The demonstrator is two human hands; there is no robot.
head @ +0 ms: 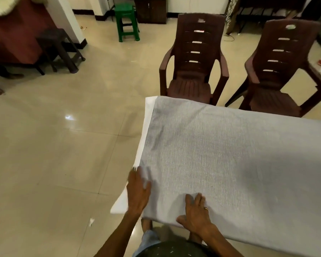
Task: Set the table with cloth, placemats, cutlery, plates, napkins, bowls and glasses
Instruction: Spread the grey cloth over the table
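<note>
A pale grey cloth (230,154) covers the table from its left end to the right edge of the view. A white strip of the table (146,127) shows along the left end. My left hand (137,191) lies flat on the cloth at the near left corner, fingers straight and pointing away from me. My right hand (196,214) presses flat on the cloth at the near edge, fingers spread; a ring is on one finger. No placemats, cutlery, plates or glasses are in view.
Two brown plastic chairs (193,67) (278,75) stand at the table's far side. A green stool (126,21) and a dark stool (57,49) stand farther off on the glossy tiled floor (63,145). A scrap of paper (91,221) lies on the floor by my feet.
</note>
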